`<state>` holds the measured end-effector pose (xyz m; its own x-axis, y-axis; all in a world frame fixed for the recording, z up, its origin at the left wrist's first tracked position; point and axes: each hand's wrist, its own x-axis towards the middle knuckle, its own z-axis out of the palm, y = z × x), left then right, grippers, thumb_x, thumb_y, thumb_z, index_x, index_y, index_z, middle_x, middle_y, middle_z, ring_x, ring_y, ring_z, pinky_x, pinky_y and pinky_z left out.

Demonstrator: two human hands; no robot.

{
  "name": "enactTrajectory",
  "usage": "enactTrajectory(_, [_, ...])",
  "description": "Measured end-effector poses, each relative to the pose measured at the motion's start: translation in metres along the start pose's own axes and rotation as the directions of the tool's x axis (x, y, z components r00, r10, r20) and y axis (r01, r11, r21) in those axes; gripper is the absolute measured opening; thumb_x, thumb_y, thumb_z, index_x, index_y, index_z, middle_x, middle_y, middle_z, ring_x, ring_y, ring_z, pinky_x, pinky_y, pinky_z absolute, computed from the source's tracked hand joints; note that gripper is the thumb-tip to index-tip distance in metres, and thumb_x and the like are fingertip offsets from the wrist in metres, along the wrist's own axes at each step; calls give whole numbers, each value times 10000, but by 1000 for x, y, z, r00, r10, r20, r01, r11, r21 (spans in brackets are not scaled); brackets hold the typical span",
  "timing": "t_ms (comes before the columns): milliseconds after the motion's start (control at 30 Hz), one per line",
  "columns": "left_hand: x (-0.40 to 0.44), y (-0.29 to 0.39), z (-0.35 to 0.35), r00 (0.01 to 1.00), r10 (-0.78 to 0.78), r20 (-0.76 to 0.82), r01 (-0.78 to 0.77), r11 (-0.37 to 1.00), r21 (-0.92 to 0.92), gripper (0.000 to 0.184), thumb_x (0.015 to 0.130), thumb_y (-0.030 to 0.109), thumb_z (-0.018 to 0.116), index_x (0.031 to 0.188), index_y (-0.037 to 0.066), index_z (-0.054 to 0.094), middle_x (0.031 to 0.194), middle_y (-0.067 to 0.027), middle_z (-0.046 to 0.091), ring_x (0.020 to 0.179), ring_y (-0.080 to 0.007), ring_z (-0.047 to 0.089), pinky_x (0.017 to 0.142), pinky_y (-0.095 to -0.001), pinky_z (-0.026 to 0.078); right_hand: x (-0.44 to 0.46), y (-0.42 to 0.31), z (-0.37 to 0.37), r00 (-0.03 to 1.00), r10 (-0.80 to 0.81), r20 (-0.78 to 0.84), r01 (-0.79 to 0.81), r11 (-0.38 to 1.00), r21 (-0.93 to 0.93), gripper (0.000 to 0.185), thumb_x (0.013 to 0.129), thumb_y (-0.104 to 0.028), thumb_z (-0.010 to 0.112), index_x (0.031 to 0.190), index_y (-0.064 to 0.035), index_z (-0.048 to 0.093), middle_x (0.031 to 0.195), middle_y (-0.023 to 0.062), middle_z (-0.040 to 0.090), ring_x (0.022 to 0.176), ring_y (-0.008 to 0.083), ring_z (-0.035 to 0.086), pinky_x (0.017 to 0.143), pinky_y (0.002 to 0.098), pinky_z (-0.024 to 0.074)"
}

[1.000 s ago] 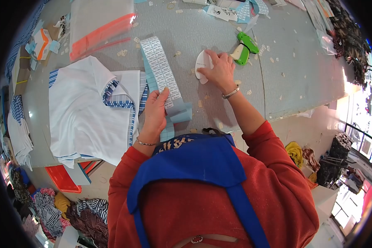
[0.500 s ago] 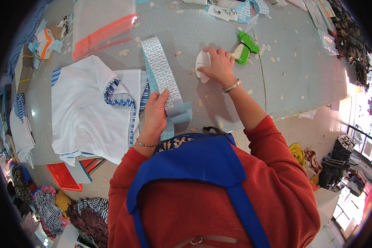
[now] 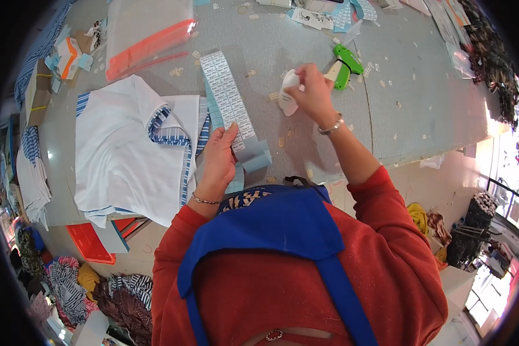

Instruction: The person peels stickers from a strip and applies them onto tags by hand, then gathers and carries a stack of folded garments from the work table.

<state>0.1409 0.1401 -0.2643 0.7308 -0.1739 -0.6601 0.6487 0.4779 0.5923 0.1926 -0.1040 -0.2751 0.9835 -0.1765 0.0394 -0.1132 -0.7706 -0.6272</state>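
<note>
While plastic bags (image 3: pixel 150 26) seem flat, the left hand (image 3: pixel 219 158) holds labels (image 3: pixel 227 92), the right hand (image 3: pixel 315 97) white card (image 3: pixel 287 101).

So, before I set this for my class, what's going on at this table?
A person is working at a grey table with both hands. The left hand holds a strip of printed labels, while the right hand has its thumb and fingers on a white card. A green tag gun lies on the table just beyond the right hand, held by neither. A white shirt with blue striped trim lies to the left of the labels.
</note>
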Motion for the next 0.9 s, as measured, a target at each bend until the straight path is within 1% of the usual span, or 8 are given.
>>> enactTrajectory(133, [0, 1, 3, 1000, 24, 19, -24, 1000, -1, 190, 902, 198, 623, 991, 60, 527, 902, -27, 643, 749, -102, 628, 660, -259, 530, -15, 35, -40, 952, 167, 257, -224, 951, 214, 438, 634, -237, 768, 988, -122, 537, 776, -3, 586, 749, 173, 589, 826, 369, 315])
enactTrajectory(233, [2, 0, 6, 997, 9, 72, -9, 1000, -2, 169, 905, 181, 617, 995, 58, 545, 948, -45, 644, 816, -126, 635, 724, -287, 536, -31, 58, -64, 910, 274, 311, -284, 959, -12, 426, 649, -235, 765, 993, -119, 542, 776, -9, 570, 774, 162, 583, 827, 379, 330])
enactTrajectory(267, [1, 1, 9, 997, -1, 71, 0, 1000, 10, 166, 903, 182, 621, 990, 63, 545, 939, -40, 645, 807, -123, 635, 716, -286, 537, -38, 68, -65, 926, 261, 272, -225, 962, -157, 463, 657, -214, 767, 1055, -123, 548, 792, -3, 593, 775, 171, 588, 834, 425, 360])
enactTrajectory(367, [-2, 4, 21, 998, -18, 66, 16, 999, 36, 172, 894, 188, 635, 977, 72, 539, 914, -32, 648, 781, -114, 636, 689, -276, 536, -57, 61, -58, 986, -74, -147, -24, 821, -570, 392, 687, -169, 754, 1030, -83, 584, 720, 21, 583, 718, 184, 563, 696, 336, 434])
enactTrajectory(433, [-2, 3, 27, 997, -22, 73, 19, 999, 42, 196, 885, 196, 649, 974, 69, 529, 900, -34, 648, 766, -109, 636, 668, -262, 533, -56, 49, -51, 990, -69, -121, 46, 982, -182, 317, 697, -174, 745, 985, -116, 626, 771, 13, 609, 775, 205, 579, 792, 418, 398])
enactTrajectory(533, [1, 1, 30, 997, -32, 76, 27, 997, 66, 208, 876, 193, 661, 975, 67, 528, 906, -36, 652, 762, -116, 643, 662, -260, 539, -61, 9, -32, 985, -156, 74, 126, 943, 308, 166, 726, -165, 725, 882, -143, 672, 756, -11, 600, 834, 198, 564, 842, 424, 366])
enactTrajectory(700, [5, -2, 31, 999, -18, 46, 12, 990, 141, 162, 876, 196, 662, 933, 93, 550, 852, -12, 645, 704, -84, 613, 596, -221, 501, -86, -49, -14, 862, -501, -75, 505, 862, 48, 180, 719, -201, 750, 888, -196, 690, 756, -64, 582, 769, 137, 516, 810, 350, 297])
enactTrajectory(900, [3, -8, 31, 1000, -14, 2, 13, 983, 181, 146, 871, 201, 670, 892, 91, 577, 799, 21, 616, 609, -36, 516, 527, -180, 401, -91, -53, 3, 838, -537, -99, 526, 843, -112, 242, 699, -199, 734, 931, -217, 665, 740, -82, 544, 785, 131, 516, 817, 398, 278])
